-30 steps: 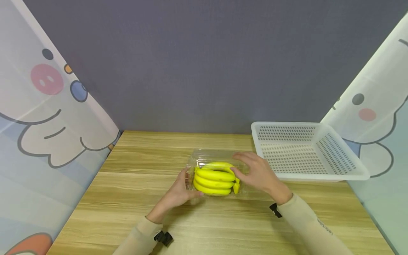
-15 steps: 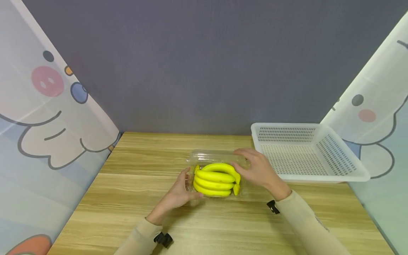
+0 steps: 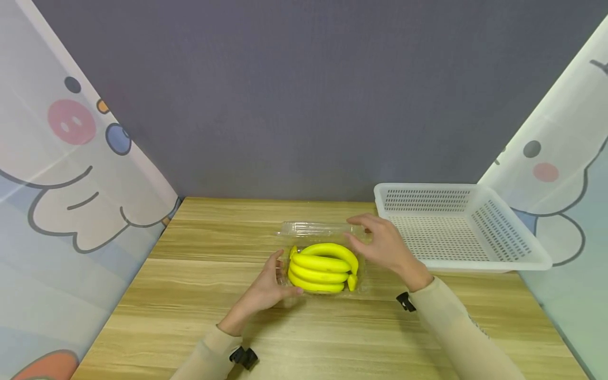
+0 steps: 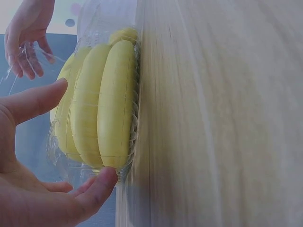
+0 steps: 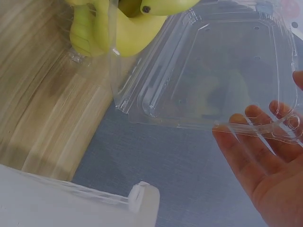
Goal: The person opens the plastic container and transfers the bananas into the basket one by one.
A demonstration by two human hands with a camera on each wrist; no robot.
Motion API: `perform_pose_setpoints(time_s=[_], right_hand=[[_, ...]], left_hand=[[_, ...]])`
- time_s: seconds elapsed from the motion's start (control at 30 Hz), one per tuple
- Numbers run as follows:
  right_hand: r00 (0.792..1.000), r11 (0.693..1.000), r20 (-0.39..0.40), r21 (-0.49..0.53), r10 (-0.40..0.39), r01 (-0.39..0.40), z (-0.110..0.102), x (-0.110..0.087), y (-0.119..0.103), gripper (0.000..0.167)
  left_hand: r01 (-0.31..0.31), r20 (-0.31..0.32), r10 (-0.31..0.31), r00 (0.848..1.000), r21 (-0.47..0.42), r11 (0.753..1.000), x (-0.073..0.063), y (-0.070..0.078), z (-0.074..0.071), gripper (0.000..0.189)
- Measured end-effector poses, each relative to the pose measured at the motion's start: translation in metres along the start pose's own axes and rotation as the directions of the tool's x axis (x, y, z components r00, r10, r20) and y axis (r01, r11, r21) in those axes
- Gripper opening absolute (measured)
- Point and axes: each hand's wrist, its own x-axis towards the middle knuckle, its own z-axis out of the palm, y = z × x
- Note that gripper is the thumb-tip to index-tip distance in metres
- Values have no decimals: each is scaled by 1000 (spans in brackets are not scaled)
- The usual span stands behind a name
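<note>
A bunch of yellow bananas lies in a clear plastic clamshell box on the wooden table. My left hand holds the box at its left end, the thumb by the near left corner. The hinged lid stands raised at the back of the box. At the lid's right corner is my right hand, its fingers behind the rim and its thumb on the near side. The right wrist view shows the lid between these fingers and the thumb, which is mostly cut off.
A white perforated plastic basket stands at the back right, close to my right hand. Behind the table rises a dark grey panel. Cartoon-printed curtains flank both sides.
The lid has swung back away from the bananas, uncovering them more. My right hand has shifted slightly up and away with it. The left hand has stayed in place on the box.
</note>
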Motion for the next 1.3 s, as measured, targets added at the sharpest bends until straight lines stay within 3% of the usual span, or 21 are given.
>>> perform_pose_setpoints(time_s=[0.6,1.3], right_hand=[[983,976,56,125,173,-179,-7,18,6,40],[969,959,81,144,235,-245,-8,40,18,40]], left_hand=[[-11,11,11,1000,4,1000,-1,-1,-1,114],[8,-3,-8,1000,3,1000,0,-2,0,115]])
